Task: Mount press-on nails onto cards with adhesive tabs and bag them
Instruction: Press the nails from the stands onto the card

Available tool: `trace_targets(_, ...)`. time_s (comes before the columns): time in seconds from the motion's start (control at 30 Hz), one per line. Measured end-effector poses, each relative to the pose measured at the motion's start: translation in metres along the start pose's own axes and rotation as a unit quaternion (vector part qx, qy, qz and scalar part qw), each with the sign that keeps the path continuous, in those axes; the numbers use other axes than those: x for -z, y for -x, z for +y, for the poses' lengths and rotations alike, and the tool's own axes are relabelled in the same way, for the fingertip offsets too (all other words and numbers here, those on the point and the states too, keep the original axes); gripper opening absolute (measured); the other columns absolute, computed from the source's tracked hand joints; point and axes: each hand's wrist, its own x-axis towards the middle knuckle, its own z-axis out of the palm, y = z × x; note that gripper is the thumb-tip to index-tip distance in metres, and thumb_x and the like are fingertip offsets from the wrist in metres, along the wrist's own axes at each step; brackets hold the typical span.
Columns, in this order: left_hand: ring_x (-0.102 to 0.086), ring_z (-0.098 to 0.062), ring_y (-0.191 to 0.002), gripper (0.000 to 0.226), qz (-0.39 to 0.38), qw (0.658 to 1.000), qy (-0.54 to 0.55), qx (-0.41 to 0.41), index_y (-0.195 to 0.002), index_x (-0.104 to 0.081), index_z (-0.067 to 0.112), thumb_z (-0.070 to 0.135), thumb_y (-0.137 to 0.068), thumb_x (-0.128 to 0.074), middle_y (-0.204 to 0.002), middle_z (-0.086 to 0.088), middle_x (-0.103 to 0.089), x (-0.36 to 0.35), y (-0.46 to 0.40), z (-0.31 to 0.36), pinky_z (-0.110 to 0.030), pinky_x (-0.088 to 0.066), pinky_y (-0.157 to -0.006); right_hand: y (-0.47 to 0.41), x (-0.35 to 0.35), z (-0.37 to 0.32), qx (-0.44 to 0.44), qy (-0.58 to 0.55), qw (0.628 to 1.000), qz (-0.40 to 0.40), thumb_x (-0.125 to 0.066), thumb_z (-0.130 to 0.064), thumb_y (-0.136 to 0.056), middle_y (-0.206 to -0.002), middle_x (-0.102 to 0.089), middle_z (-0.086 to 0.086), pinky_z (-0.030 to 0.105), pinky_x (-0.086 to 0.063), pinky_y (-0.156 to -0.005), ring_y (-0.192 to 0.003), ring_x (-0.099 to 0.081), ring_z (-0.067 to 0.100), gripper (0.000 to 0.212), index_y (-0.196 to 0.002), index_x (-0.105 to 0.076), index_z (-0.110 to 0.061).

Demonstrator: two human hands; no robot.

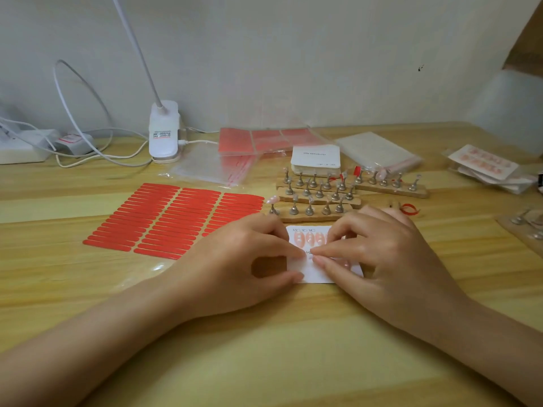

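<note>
Press-on nails (311,238) line the card (318,276); left hand (244,259) pinches its edge, right hand (382,254) pinches something unseen, best pressed down squarely.

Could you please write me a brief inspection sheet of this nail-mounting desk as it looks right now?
Surface: wooden table, light grain.
Job's things: white card under both hands, row of nails on it; red adhesive tab sheet to its left; metal nail stands behind; blank card stack; clear bags.
Clutter: bagged finished sets at far right.
Grippers: left hand and right hand pinch at the card's middle.
Cables: white cables by the lamp base.
Surroundings: plain wall.
</note>
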Motion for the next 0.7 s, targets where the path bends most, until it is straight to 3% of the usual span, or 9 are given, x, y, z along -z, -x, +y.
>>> trace_targets(0.33, -0.053, -0.001, -0.077, 0.036, 0.003, 0.999, 0.030, 0.015, -0.100, -0.073, 0.025, 0.047, -0.078, -0.056, -0.088, 0.012, -0.058, -0.0019, 0.0027, -0.0016, -0.026, -0.047, -0.064, 0.0036, -0.0017, 0.0007, 0.002, 0.012, 1.000, -0.011, -0.054, -0.035, -0.082, -0.077, -0.060, -0.008, 0.026, -0.031, -0.073, -0.069, -0.053, 0.013, 0.024, -0.073, -0.074, -0.024)
trace_targets(0.7, -0.052, 0.001, -0.076, 0.028, 0.006, 1.000, 0.022, 0.020, -0.099, -0.074, 0.021, 0.036, -0.076, -0.066, -0.087, 0.009, -0.059, -0.0028, 0.0022, -0.0008, -0.018, -0.042, -0.065, 0.0044, -0.0017, 0.0013, -0.012, -0.004, 0.999, -0.030, -0.056, -0.039, -0.080, -0.079, -0.059, -0.010, 0.025, -0.030, -0.074, -0.071, -0.052, 0.010, 0.023, -0.074, -0.075, -0.027)
